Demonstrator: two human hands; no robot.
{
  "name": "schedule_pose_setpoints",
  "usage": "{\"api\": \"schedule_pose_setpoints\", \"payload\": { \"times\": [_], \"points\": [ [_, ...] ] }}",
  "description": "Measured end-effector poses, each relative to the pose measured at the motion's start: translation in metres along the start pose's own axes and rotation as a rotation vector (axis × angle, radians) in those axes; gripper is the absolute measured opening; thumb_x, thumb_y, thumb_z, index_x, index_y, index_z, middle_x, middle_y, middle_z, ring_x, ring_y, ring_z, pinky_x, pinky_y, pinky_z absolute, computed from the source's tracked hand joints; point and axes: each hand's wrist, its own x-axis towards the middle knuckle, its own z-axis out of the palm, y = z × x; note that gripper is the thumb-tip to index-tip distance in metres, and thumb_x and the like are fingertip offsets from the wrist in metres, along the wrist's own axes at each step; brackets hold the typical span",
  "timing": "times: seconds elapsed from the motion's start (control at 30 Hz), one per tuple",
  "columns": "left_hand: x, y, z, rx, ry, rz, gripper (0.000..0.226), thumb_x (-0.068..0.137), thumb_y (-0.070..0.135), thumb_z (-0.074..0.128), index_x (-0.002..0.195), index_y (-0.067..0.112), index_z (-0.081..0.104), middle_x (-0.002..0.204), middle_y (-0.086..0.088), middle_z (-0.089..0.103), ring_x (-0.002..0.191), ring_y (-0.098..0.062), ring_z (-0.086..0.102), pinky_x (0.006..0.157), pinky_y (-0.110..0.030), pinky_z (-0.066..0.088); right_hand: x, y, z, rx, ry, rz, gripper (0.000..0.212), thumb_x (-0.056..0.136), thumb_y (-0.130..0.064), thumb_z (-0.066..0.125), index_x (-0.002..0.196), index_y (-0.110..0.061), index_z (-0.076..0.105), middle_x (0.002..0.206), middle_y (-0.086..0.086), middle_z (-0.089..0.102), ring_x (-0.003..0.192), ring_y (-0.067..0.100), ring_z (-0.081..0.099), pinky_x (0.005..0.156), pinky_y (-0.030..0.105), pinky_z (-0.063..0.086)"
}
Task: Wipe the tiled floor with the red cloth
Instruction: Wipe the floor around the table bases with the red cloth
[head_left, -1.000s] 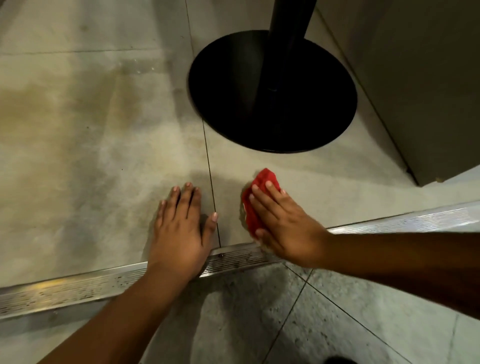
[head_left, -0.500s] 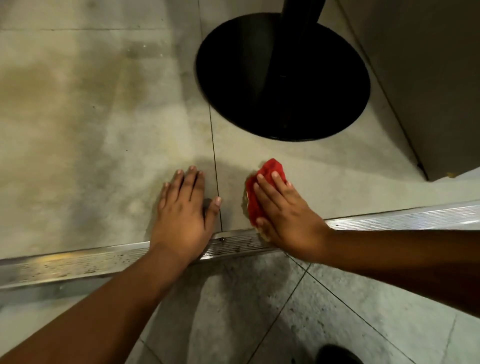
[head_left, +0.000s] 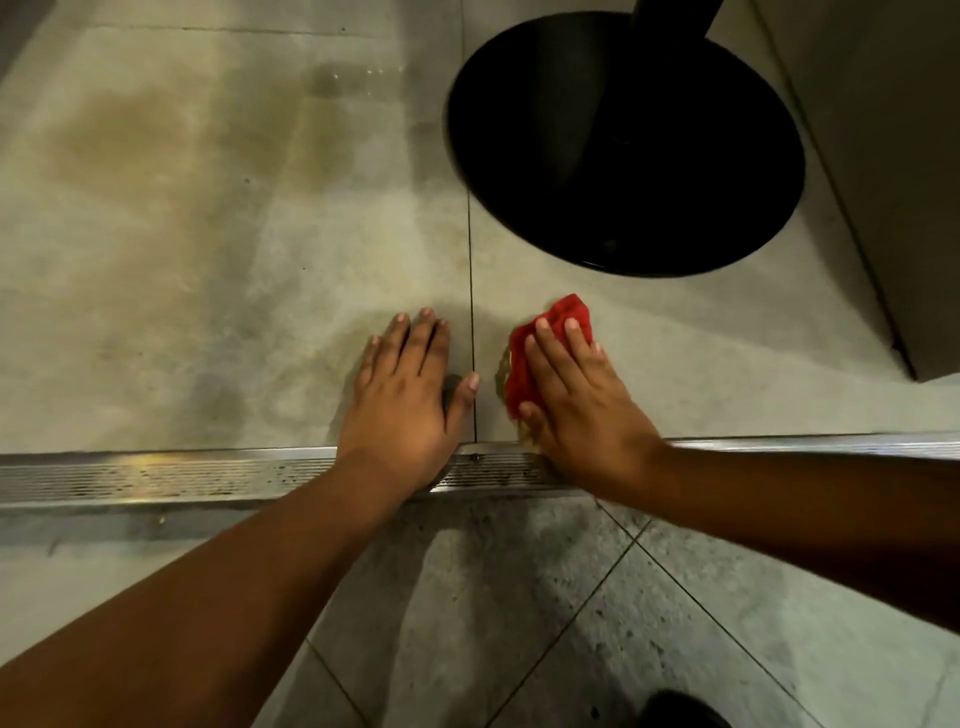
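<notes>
The red cloth (head_left: 524, 364) lies crumpled on the grey tiled floor (head_left: 234, 291), just right of a tile joint. My right hand (head_left: 582, 405) presses flat on it with straight fingers, covering most of the cloth. Flat on the tile to the left of the joint rests my left hand (head_left: 405, 400), fingers straight and thumb spread toward the cloth. Both wrists cross a metal strip.
A perforated metal floor strip (head_left: 156, 475) runs across under both wrists. A black round pedestal base (head_left: 623, 150) with its post stands just beyond the cloth. A grey panel (head_left: 893, 156) rises at the right. A dark shoe tip (head_left: 675, 709) shows at the bottom edge.
My right hand has turned more upright on the cloth and slid it slightly away from me toward the black base. My left hand stays planted on the tile.
</notes>
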Motion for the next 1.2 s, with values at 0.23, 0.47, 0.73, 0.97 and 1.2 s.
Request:
{"api": "schedule_pose_setpoints", "payload": {
  "times": [0.23, 0.47, 0.73, 0.97, 1.2],
  "points": [
    [0.001, 0.001, -0.001, -0.013, -0.001, -0.001, 0.071, 0.096, 0.059, 0.012, 0.155, 0.019, 0.018, 0.163, 0.0, 0.01, 0.15, -0.018, 0.001, 0.121, -0.038, -0.001, 0.057, 0.013, -0.008, -0.031, 0.042, 0.105, 0.068, 0.104, -0.044, 0.026, 0.157, -0.007, 0.006, 0.165, 0.012, -0.004, 0.151, 0.032, -0.012, 0.122, 0.042, -0.007],
    [0.001, 0.001, 0.002, -0.002, 0.022, 0.007, 0.069, 0.097, 0.057, 0.016, 0.154, 0.018, 0.02, 0.163, -0.002, 0.013, 0.15, -0.019, 0.003, 0.121, -0.037, -0.002, 0.025, 0.006, 0.002, -0.035, -0.007, -0.118, 0.074, 0.097, -0.052, 0.018, 0.156, -0.008, 0.015, 0.164, 0.009, 0.006, 0.151, 0.031, -0.006, 0.121, 0.042, -0.002],
    [0.001, 0.0, 0.001, -0.024, 0.015, 0.005, 0.068, 0.098, 0.058, 0.013, 0.155, 0.021, 0.014, 0.163, 0.001, 0.007, 0.15, -0.016, -0.003, 0.119, -0.035, -0.007, 0.053, 0.002, -0.003, -0.039, 0.032, -0.013, 0.077, 0.095, -0.054, 0.012, 0.157, -0.008, 0.011, 0.165, 0.011, 0.002, 0.151, 0.031, -0.008, 0.123, 0.047, 0.001],
    [0.001, -0.001, 0.003, -0.038, 0.021, 0.017, 0.069, 0.098, 0.058, 0.014, 0.155, 0.019, 0.017, 0.163, 0.0, 0.01, 0.15, -0.017, -0.001, 0.121, -0.038, -0.003, 0.044, 0.0, 0.001, -0.065, 0.015, -0.142, 0.075, 0.097, -0.052, 0.02, 0.156, -0.007, 0.016, 0.164, 0.01, 0.007, 0.151, 0.031, -0.004, 0.12, 0.042, -0.002],
    [0.001, -0.001, 0.0, -0.038, 0.006, 0.012, 0.07, 0.097, 0.058, 0.012, 0.155, 0.02, 0.015, 0.163, 0.0, 0.007, 0.15, -0.016, -0.003, 0.121, -0.038, -0.004, 0.1, -0.002, -0.01, -0.068, 0.002, 0.01, 0.069, 0.104, -0.047, 0.025, 0.157, -0.009, 0.005, 0.165, 0.01, -0.004, 0.151, 0.03, -0.013, 0.119, 0.039, -0.009]
  ]
}}
